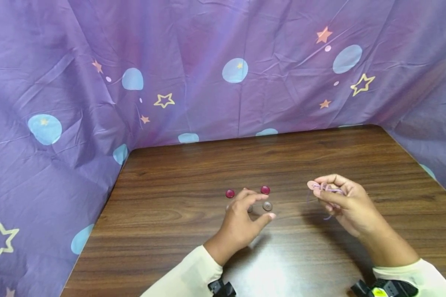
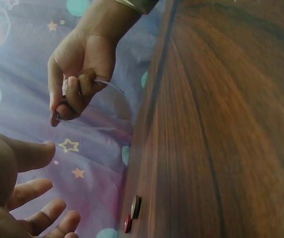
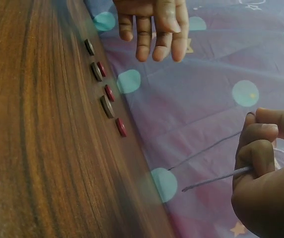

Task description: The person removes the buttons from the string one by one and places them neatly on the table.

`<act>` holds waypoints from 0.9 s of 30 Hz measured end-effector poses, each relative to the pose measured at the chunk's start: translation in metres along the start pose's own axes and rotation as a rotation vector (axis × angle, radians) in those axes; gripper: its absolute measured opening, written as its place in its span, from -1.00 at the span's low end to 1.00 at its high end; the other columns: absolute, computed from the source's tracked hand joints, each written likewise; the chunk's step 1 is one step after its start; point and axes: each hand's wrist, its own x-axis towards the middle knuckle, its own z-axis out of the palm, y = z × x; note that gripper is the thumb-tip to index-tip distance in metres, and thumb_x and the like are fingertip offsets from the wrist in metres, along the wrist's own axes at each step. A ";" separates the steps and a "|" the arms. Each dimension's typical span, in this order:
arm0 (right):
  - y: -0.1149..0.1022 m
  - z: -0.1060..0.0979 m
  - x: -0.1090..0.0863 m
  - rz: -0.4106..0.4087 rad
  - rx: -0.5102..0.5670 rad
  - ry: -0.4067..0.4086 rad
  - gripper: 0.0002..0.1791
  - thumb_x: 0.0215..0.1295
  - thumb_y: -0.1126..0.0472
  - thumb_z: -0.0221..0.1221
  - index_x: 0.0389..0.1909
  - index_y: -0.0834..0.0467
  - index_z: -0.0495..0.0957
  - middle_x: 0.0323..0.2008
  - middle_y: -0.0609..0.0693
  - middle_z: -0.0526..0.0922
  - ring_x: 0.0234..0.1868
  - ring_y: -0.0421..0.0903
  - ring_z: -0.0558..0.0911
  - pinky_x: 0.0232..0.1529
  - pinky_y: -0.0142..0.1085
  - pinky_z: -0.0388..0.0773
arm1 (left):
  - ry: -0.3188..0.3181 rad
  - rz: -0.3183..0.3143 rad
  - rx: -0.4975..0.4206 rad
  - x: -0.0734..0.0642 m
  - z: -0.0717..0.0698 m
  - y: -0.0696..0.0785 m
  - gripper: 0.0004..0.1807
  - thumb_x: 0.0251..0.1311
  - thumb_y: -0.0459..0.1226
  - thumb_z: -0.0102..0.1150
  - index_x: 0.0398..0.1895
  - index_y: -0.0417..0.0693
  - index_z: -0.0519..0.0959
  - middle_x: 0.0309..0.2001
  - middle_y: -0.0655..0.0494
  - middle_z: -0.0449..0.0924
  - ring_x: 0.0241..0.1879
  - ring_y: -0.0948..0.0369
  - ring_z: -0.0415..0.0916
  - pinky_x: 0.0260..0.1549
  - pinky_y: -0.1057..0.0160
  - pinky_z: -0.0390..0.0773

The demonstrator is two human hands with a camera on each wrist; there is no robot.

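My right hand (image 1: 351, 206) pinches a round pink button (image 1: 313, 185) between thumb and fingertips, held up over the table. A lilac string (image 1: 331, 189) lies against the button and runs through the curled fingers, and its loose ends (image 3: 216, 179) hang free in the right wrist view. My left hand (image 1: 239, 220) hovers to the left, thumb and fingers spread apart, nothing between them. Beneath and beyond it lie dark red buttons (image 1: 229, 193) and grey-brown buttons (image 1: 267, 206). The left hand hides part of this group in the head view.
In the right wrist view, three red buttons (image 3: 120, 127) and three brown buttons (image 3: 107, 106) lie in two rows on the wooden table (image 1: 163, 231). A purple curtain (image 1: 193, 82) with stars and blue dots hangs along the back and sides of the table.
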 end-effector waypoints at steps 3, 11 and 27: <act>0.001 0.001 -0.001 -0.016 -0.007 -0.021 -0.59 0.50 0.64 0.06 0.03 0.16 0.72 -0.03 -0.01 0.90 -0.41 -0.34 0.65 -0.52 -0.53 0.52 | -0.006 -0.010 -0.023 0.000 0.001 0.002 -0.51 0.19 -0.21 0.62 0.20 -0.04 0.75 0.13 0.02 0.75 0.16 0.06 0.68 0.20 0.06 0.52; 0.006 0.007 -0.002 -0.073 -0.108 -0.125 -0.53 0.52 0.64 0.02 0.10 0.14 0.72 0.01 -0.09 0.89 -0.45 -0.38 0.58 -0.63 -0.38 0.34 | -0.032 -0.015 -0.106 -0.001 0.002 0.005 -0.47 0.22 -0.24 0.59 0.26 -0.14 0.70 0.15 -0.05 0.73 0.13 0.03 0.67 0.15 0.08 0.70; 0.021 0.018 -0.004 -0.054 -0.142 -0.321 -0.54 0.45 0.67 0.06 0.10 0.13 0.65 -0.09 -0.12 0.86 -0.47 -0.41 0.50 -0.63 -0.11 0.07 | -0.064 0.008 -0.152 -0.003 0.006 0.006 -0.48 0.28 -0.28 0.54 0.29 -0.17 0.66 0.13 -0.17 0.70 0.05 -0.05 0.74 0.05 0.23 0.68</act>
